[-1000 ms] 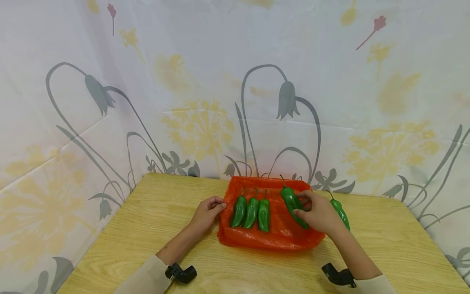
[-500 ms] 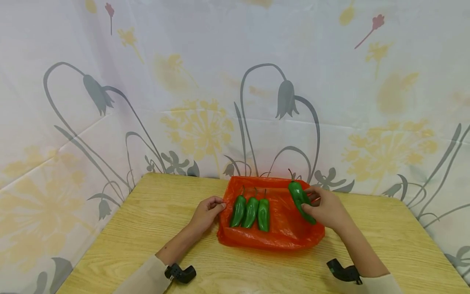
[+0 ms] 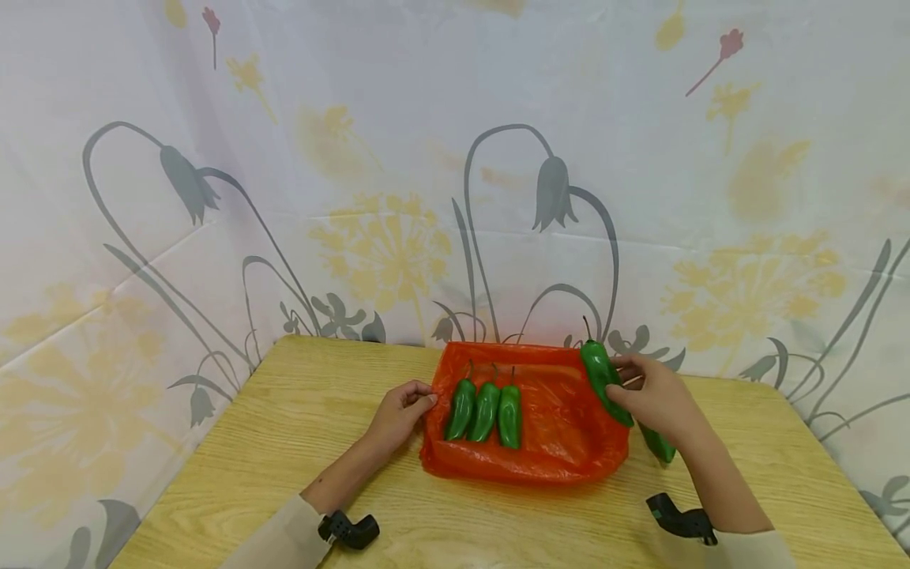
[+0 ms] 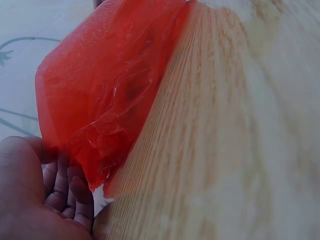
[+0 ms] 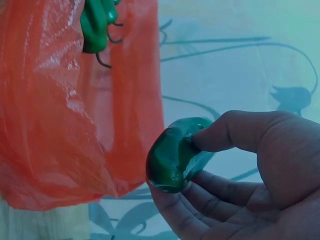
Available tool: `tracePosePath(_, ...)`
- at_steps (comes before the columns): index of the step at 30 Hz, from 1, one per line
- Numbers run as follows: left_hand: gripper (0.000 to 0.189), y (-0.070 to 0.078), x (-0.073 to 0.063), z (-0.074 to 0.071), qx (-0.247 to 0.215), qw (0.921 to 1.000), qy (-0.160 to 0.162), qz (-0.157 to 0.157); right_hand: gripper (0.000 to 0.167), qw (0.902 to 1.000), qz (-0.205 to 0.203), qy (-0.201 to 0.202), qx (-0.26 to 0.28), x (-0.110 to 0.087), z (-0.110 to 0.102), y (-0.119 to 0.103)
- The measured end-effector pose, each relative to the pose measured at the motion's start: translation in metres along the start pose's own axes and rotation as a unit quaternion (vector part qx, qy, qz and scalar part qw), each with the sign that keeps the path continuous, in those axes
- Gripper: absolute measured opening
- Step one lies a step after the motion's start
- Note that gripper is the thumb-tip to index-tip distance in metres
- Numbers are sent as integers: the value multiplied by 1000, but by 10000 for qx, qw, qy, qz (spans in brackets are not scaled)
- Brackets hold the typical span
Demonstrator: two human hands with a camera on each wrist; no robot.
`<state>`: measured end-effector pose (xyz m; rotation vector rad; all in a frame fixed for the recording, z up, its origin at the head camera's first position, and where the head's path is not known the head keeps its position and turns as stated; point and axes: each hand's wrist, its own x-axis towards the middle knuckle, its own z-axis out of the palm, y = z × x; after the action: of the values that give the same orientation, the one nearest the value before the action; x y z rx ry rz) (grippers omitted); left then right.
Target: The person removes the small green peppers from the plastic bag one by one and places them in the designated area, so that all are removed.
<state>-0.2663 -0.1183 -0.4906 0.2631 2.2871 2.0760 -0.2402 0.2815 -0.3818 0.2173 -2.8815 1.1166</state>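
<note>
An orange-red plastic bag (image 3: 554, 383) lies on the table with its mouth spread, and three green chili peppers (image 3: 486, 412) rest side by side in its left half. My left hand (image 3: 398, 415) pinches the bag's left edge; the left wrist view shows the thumb and fingers at the red film (image 4: 105, 90). Over the bag's right rim, my right hand (image 3: 657, 399) holds another green chili pepper (image 3: 601, 371) between thumb and fingers, stem upward. In the right wrist view this held pepper (image 5: 175, 155) appears tip first, apart from the bag's side (image 5: 130, 100).
One more green chili pepper (image 3: 657, 444) lies on the wooden table (image 3: 753, 458) right of the bag, partly hidden by my right hand. A flower-patterned cloth (image 3: 398, 142) hangs behind the table's far edge.
My right hand has carried its pepper rightward and slightly up, from over the bag's inside to its right rim. The left hand and the three peppers in the bag stay put.
</note>
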Motion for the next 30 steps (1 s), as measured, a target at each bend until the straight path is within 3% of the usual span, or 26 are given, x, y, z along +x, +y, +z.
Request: tracePosePath(30, 18, -2, 1, 0, 31, 9999, -93, 120, 53, 9983, 567, 21, 164, 6, -18, 41)
